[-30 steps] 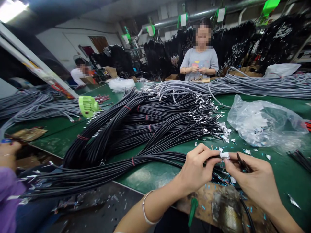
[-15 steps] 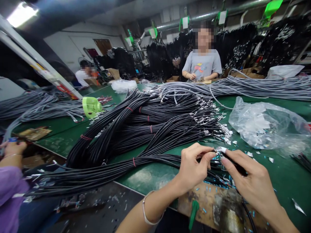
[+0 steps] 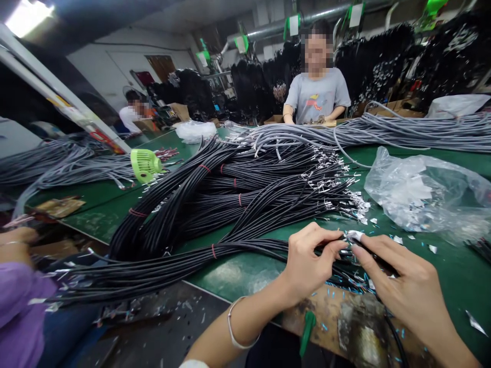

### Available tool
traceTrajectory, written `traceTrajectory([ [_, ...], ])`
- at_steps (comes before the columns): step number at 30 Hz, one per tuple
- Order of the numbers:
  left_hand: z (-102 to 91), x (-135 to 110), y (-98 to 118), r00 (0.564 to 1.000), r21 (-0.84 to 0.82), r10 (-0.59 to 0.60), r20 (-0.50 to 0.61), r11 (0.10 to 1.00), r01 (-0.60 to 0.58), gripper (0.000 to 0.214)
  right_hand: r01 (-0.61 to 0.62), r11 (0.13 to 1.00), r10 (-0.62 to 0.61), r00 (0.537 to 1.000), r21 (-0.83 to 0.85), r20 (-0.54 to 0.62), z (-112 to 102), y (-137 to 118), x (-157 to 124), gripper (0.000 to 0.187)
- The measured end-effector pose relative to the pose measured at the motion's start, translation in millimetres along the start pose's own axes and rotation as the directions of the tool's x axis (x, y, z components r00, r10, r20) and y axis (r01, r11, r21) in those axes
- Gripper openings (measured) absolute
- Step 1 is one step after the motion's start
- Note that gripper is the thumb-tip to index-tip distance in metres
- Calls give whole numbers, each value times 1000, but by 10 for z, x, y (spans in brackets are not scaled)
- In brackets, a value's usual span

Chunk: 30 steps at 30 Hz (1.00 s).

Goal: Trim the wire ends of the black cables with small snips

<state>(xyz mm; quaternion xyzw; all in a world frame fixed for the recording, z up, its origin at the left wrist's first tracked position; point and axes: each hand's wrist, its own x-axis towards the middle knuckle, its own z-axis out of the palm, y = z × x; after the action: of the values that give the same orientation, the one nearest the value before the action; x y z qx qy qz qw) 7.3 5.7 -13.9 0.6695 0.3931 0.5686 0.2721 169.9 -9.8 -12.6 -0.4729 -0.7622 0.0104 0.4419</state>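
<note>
Two hands: raised above the near side of the green bench [image 3: 240, 276], fingertips almost meeting.
Left hand [image 3: 307, 260]: thumb and forefinger pinched on a black cable [image 3: 319, 249]; remaining fingers curled and partly concealed.
Right hand [image 3: 406, 278]: forefinger extended toward the cable end, thumb beneath; grip cannot be told.
Cable end: between both sets of fingertips; detail too small to read.
White material [image 3: 354, 235]: at the right forefinger's tip; whether it wraps finger or cable cannot be told. It lay flatter one second ago.
Dark object [image 3: 383, 261]: mostly hidden by the right hand; its pointed part, visible one second ago, is now obscured.
Wooden board [image 3: 326, 312]: below the hands, bearing a worn metal block [image 3: 362, 332]; lower edge cut off.
Black cable bundles [image 3: 199, 204]: beyond the left hand, red-tied, unmoved.
Clear plastic bag [image 3: 414, 197]: beyond the right hand; contents blurred.
Purple sleeve [image 3: 23, 301]: cut off at left; the blue item by that person's hand has left view.
Person opposite [image 3: 318, 97]: hands lower than one second ago, partly hidden behind grey cables [image 3: 402, 132].
</note>
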Motion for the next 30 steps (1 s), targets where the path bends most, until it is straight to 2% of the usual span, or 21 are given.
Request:
traceTrajectory([
  [4,13,0,10,985,150,159,-60,977,-149,8,26,991,-30,999,-132,-29,-12,-10,-6,16],
  [6,15,3,3,984,171,167,-57,973,-155,9,17,985,-23,999,-169,-33,-16,-20,-10,15],
  [7,12,8,-3,992,142,123,-39,983,-116,10,11,984,-18,999,-178,-36,-18,-23,-13,15],
  [9,-2,29,-17,996,3,-52,66,999,52,14,-3,986,-2,1000,-165,-27,-25,-19,-14,15],
  [11,-21,58,-28,948,-157,-225,227,952,264,20,-38,992,38,999,-123,-2,-37,-3,-6,14],
  [12,-29,71,-31,921,-213,-271,278,918,335,22,-68,994,69,998,-91,8,-45,7,2,14],
  [14,-34,83,-31,914,-258,-296,277,894,367,20,-149,989,149,989,3,2,-61,21,27,16],
  [16,-26,75,-25,938,-240,-273,213,916,321,17,-224,966,224,974,127,15,-73,19,53,18],
  [18,-15,55,-17,949,-194,-246,198,939,284,14,-259,938,257,966,229,41,-77,1,73,15],
  [23,-31,52,0,922,-159,-229,312,944,288,19,-144,945,136,990,295,48,-54,-14,90,8],
  [28,-107,126,40,815,-274,-253,522,855,441,39,-47,933,12,995,356,100,-28,25,125,10],
  [30,-147,158,60,788,-265,-236,568,854,447,41,-40,940,-3,992,339,126,-45,40,131,13],
])
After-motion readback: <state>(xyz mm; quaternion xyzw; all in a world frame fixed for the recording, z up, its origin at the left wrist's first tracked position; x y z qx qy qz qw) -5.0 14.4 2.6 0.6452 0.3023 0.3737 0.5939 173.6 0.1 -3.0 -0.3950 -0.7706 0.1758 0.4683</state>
